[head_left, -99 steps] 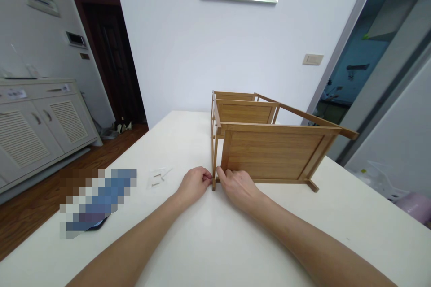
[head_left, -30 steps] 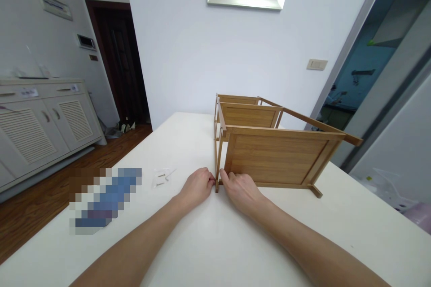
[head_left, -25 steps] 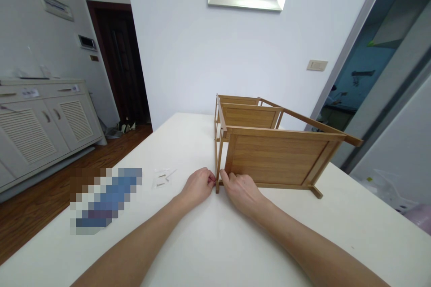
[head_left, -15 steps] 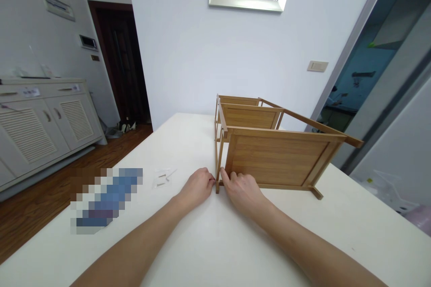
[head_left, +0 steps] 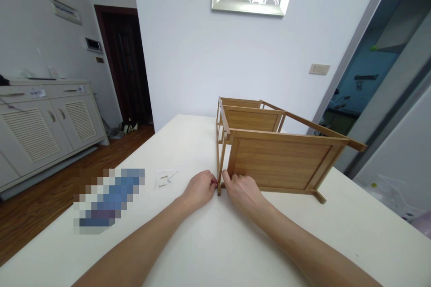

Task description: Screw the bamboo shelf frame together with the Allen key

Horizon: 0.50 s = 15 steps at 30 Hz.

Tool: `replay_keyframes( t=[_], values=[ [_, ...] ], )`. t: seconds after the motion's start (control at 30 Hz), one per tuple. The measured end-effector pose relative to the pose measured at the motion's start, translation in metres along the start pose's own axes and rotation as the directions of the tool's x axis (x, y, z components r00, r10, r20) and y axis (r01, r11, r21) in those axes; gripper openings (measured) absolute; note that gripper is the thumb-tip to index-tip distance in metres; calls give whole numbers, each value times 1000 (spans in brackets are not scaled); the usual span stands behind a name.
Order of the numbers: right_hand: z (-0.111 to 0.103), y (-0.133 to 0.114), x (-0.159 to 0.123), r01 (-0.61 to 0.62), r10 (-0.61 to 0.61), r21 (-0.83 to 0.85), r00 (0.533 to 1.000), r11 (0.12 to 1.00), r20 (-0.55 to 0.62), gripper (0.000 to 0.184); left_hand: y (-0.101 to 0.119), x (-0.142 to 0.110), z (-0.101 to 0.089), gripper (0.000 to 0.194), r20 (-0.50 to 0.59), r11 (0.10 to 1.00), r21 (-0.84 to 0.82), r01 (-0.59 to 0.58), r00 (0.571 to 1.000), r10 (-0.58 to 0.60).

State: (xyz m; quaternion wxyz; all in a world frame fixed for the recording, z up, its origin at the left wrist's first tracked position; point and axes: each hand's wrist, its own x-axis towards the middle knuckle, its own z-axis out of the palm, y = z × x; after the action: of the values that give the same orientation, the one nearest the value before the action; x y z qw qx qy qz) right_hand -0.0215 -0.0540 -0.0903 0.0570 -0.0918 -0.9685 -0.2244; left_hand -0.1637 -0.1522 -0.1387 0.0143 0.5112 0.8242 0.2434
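Observation:
A wooden shelf rack (head_left: 269, 161) lies on its side on the white table, its slatted panel facing me. My left hand (head_left: 201, 188) is closed in a pinch at the outer side of the rack's near left post (head_left: 220, 184), low down. Whatever is between its fingertips is too small or hidden to make out. On the inner side of that post, my right hand (head_left: 243, 190) is closed on the rack, its thumb along the post and its fingers curled against the panel's lower corner.
Left of my hands, a small clear plastic bag (head_left: 164, 179) with a few screws and a thin light-coloured tool lies on the white table (head_left: 202, 251). Farther left is a blurred-out blue item (head_left: 116, 195). A wall stands behind the table, and a white cabinet (head_left: 50, 121) stands at the left.
The whole view has shifted slightly right and down. Both hands stay at the same post, with hardly any movement against the rack.

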Motion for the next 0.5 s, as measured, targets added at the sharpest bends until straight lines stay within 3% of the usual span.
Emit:
replay_keyframes(
  t=[0.5],
  values=[
    [-5,1,-1,7,-8,43,1000,999,23,27,7,-6,-13,29,50,997,38,-61,997,59]
  ],
)
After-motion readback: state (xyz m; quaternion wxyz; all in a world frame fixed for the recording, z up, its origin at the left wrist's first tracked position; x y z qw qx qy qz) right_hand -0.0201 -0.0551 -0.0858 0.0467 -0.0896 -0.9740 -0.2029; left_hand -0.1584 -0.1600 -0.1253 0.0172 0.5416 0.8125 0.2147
